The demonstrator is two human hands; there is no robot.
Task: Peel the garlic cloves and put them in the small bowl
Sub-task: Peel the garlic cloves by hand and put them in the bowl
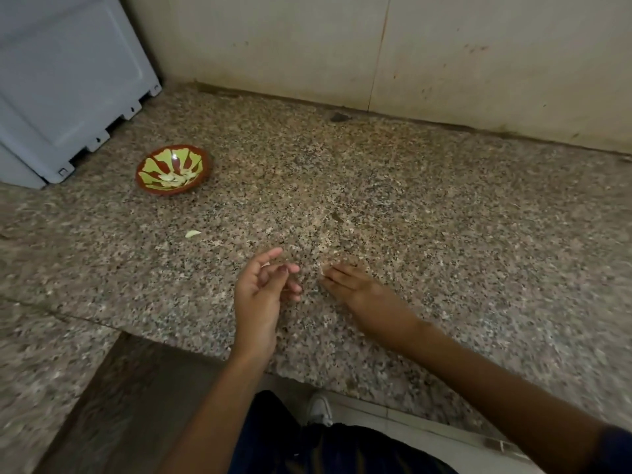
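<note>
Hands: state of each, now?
Left hand: fingers loosely curled, small pale bit at fingertips, grip unclear.
Right hand: fingers straight, flat on granite counter.

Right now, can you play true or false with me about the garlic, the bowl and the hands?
1. The small bowl already has pale garlic pieces in it. True.
2. The bowl sits right between the two hands. False: it stands far off to the left, near a grey appliance.
3. One loose garlic clove lies on the counter. True.
4. The right hand is lifted high in the air. False: its fingers reach down to the counter.
5. The left hand grips the bowl. False: it hovers apart, fingers loosely curled.
</note>
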